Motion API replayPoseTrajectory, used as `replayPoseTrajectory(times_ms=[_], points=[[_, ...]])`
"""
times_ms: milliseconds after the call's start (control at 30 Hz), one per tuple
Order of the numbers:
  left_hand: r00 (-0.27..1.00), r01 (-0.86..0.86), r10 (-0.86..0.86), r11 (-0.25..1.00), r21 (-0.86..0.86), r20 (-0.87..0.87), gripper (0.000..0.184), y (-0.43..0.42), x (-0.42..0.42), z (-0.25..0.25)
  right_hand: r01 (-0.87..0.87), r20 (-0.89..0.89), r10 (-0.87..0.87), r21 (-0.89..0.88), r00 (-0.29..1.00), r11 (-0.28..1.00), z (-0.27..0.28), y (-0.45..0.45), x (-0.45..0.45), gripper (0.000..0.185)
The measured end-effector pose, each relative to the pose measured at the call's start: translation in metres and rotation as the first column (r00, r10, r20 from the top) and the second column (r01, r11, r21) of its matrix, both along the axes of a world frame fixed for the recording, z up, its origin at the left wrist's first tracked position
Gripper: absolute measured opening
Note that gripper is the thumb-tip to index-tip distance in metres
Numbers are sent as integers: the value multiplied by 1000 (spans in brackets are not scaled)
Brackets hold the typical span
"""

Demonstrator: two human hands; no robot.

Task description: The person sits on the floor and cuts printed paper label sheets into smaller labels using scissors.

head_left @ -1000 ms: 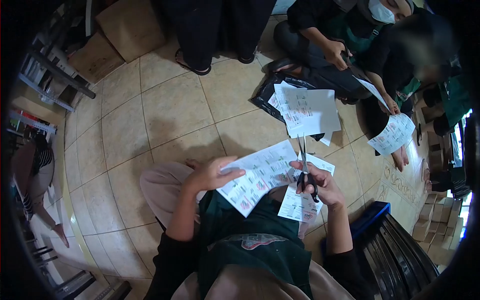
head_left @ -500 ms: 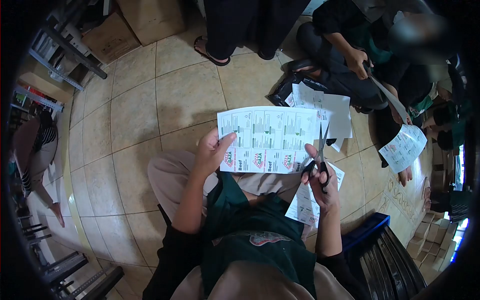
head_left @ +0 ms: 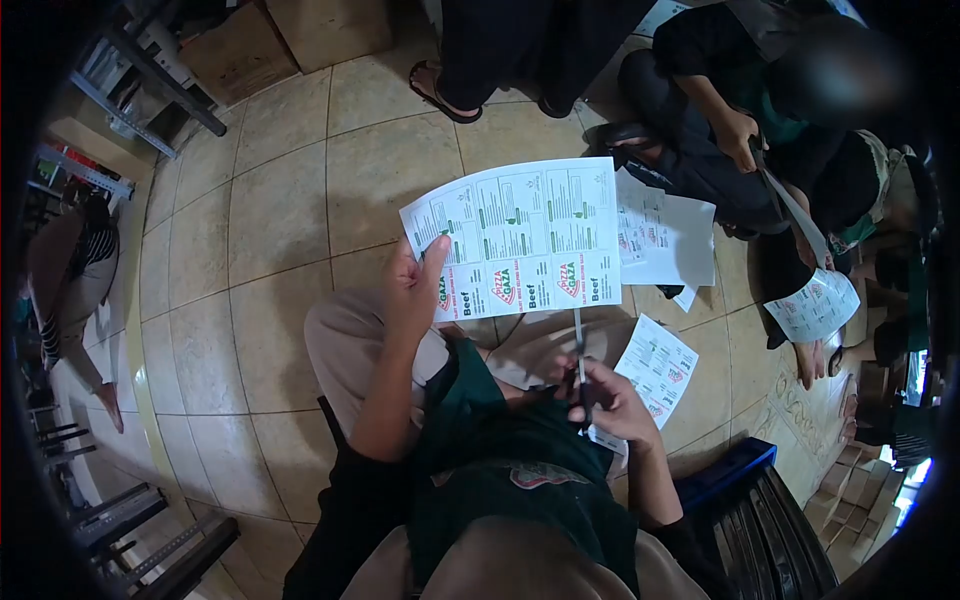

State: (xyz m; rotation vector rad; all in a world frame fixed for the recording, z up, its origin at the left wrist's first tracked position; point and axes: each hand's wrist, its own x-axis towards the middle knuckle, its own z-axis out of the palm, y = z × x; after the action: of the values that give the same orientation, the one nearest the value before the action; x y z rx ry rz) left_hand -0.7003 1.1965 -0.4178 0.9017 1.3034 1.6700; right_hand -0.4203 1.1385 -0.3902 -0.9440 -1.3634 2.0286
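My left hand (head_left: pixel 415 288) pinches the left edge of a white printed label sheet (head_left: pixel 530 232), thumb on top. Rows of "Pizza Gaza" and "Beef" labels cover it, and it bows slightly. My right hand (head_left: pixel 615 405) grips black-handled scissors (head_left: pixel 578 345) below the sheet. Their blades point up toward its lower edge and look closed or nearly so; whether the tips touch the paper I cannot tell. Beside my right hand, another printed sheet (head_left: pixel 657 372) lies by my leg, partly hidden by that hand.
More sheets (head_left: pixel 685 240) lie on the tiled floor ahead. At the right, a seated co-worker's hand (head_left: pixel 737 140) holds scissors at a strip of paper above a printed sheet (head_left: pixel 815 305). Another person stands ahead in sandals (head_left: pixel 440 95). A black crate (head_left: pixel 755 520) stands at my right.
My left hand has raised the sheet and shifted it left. My right hand has dropped down and left with the scissors, away from the sheet's right edge; the blades have come together.
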Motion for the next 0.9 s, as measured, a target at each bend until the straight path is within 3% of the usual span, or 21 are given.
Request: replayPoseTrajectory(times_ms=[167,233,533,900], points=[[1000,25,-25,1000,-10,-5,21,-1,4,1,-90,-1,91,-80,996,993,-2,5,-17,60],[1000,25,-25,1000,-5,-12,22,-1,4,1,-53,-84,43,-117,995,992,-1,8,-22,61],[995,91,-89,995,-35,46,23,-2,6,4,-3,-116,-12,-134,993,991,-4,10,-26,63],[999,55,-55,998,-15,-2,23,-2,4,-3,19,-34,-23,-109,999,994,1,9,-27,61]])
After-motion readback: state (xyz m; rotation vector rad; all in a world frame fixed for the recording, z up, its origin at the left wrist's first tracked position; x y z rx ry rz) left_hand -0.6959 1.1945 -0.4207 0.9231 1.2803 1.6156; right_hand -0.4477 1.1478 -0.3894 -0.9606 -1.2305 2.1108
